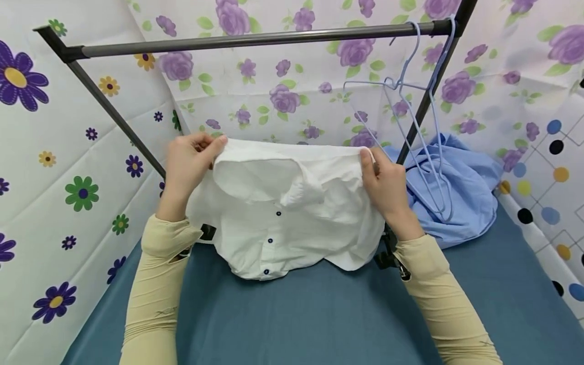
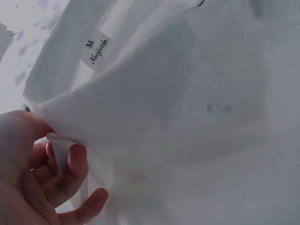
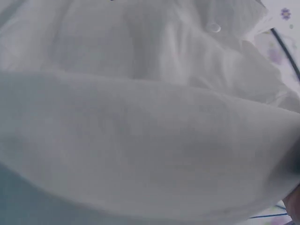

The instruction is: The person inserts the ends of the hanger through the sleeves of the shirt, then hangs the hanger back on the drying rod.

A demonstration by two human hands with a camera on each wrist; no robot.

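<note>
A white shirt [image 1: 242, 228] with dark buttons [image 1: 270, 241] down its front is stretched between both hands above the table. My left hand [image 1: 193, 159] pinches its upper left edge between thumb and fingers. On the opposite side, my right hand [image 1: 385, 185] grips the upper right edge, thumb toward me. The collar [image 2: 117, 103] gapes in the left wrist view, showing a label [image 2: 96, 51] marked M inside. White cloth [image 3: 140, 140] fills most of the right wrist view, where only a bit of the right hand [image 3: 293, 204] shows at the lower right.
A dark clothes rack [image 1: 255, 40] spans the back. Light blue hangers [image 1: 401, 86] hang at its right end, in front of a heaped blue garment [image 1: 470, 197]. Blue-green cloth [image 1: 292, 319] covers the table. Flowered sheets [image 1: 91, 152] enclose the sides and back.
</note>
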